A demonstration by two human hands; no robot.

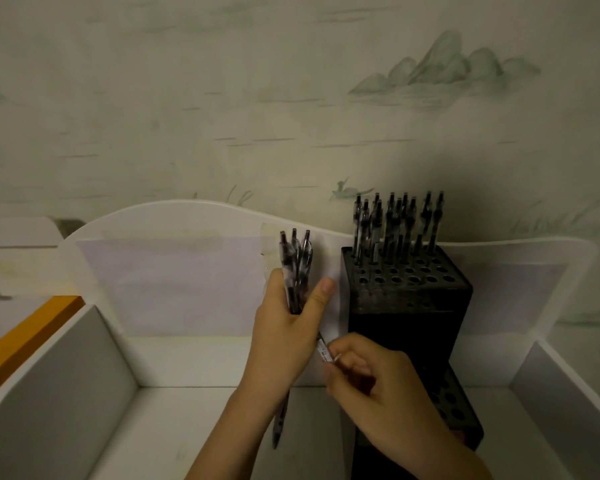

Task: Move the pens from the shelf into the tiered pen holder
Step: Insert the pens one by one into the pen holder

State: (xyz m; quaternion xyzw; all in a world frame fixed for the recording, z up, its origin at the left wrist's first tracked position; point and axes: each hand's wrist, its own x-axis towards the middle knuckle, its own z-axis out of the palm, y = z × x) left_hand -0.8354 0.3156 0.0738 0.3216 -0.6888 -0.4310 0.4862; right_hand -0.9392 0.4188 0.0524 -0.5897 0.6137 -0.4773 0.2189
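Left hand (284, 327) grips pen bundle (296, 261) mid-frame; right hand (371, 379) pinches one pen (324, 348) beside the black holder (409, 306), right of centre.

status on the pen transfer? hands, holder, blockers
Left hand grips a bundle of pens; right hand pinches one pen beside it. Tiered pen holder: back rows filled, front holes empty. No blockers visible.

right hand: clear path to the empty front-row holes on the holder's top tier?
Probably yes. The right hand, pinching one pen, sits just below the pen holder; the open front holes face it, and the pens already standing fill only the back rows.
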